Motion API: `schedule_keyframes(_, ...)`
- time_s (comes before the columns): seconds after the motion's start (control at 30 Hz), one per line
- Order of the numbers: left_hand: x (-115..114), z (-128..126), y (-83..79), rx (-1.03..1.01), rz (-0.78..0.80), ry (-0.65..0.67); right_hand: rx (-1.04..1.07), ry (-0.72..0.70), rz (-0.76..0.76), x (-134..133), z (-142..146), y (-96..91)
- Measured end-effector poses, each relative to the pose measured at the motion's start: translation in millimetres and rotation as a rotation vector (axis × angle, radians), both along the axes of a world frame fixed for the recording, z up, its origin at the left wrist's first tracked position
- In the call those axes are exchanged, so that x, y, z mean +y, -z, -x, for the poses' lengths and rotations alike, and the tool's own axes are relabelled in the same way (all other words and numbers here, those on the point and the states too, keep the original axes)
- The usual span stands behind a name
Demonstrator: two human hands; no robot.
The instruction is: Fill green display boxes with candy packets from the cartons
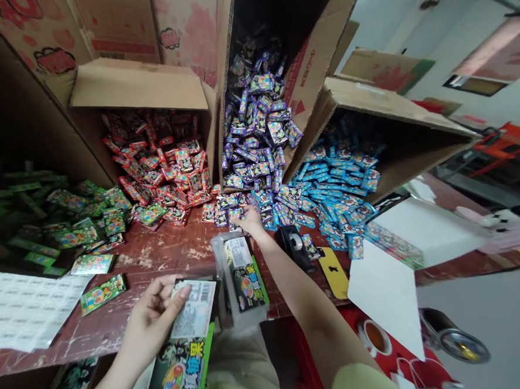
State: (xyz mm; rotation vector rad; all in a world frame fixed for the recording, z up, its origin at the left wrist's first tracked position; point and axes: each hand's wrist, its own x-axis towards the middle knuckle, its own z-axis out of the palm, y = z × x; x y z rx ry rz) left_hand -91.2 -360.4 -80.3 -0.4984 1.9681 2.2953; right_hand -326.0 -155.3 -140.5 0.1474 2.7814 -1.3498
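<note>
Two hands in play, one box in each of two spots. Left hand (156,305) grasps box (184,342) at front edge of table, thumb on its label, fingers behind. Second box (241,275), one off, sits in a clear wrapper (225,292) between the forearms.

Right hand (249,220) is farther out, fingers down at the near edge of the purple packs (262,153); can't tell whether it grips one.

Loose green packs: two, one (104,293) just beside the label sheet (28,303) (one), one (92,263) behind it. Tape dispenser (294,246): one, right of the right forearm. Yellow card (333,272): one, near it, with a single purple pack (310,247) between them.

Open cartons: four, in a row. Left to right they spill green, red packs (168,171), purple, blue packs (335,187). Packs per pile: too many and overlapped to count.

Surface: table (172,254) is red-brown, glossy, scuffed with pale worn patches. Right side: one mug (374,336) of brown liquid on something red, one metal tin (462,345), white paper (384,290). Room beyond: pale wall, orange frame (509,145), more cardboard.
</note>
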Motion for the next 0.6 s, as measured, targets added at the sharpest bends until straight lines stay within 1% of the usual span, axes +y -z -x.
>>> schedule_keyframes(0.07,-7.7,0.2,-0.9,0.054,0.049,-0.04,-0.023,-0.007,-0.017,-1.9,15.2,10.3)
schedule_keyframes(0.13,-18.5,1.9,1.6,0.094,0.135,-0.02,-0.019,-0.048,-0.001,-1.1,19.6,17.6)
schedule_keyframes(0.23,-33.9,7.7,11.9,0.128,0.29,0.045,0.06,-0.137,0.081,9.8,14.4,21.6)
schedule_keyframes(0.33,-39.8,13.6,24.9,0.152,0.369,0.078,0.101,-0.243,0.186,30.2,-0.6,17.6)
schedule_keyframes(0.4,-38.0,14.4,31.4,0.152,0.364,0.093,0.074,-0.339,0.264,43.1,-15.1,8.8)
schedule_keyframes(0.47,-33.6,12.3,34.5,0.146,0.342,0.092,0.032,-0.428,0.384,49.0,-31.2,-7.8)
schedule_keyframes(0.53,-28.1,8.7,33.9,0.144,0.326,0.071,-0.003,-0.479,0.549,43.8,-46.7,-32.9)
schedule_keyframes(0.6,-22.8,5.1,30.2,0.155,0.317,0.044,-0.03,-0.508,0.701,27.1,-60.4,-63.0)
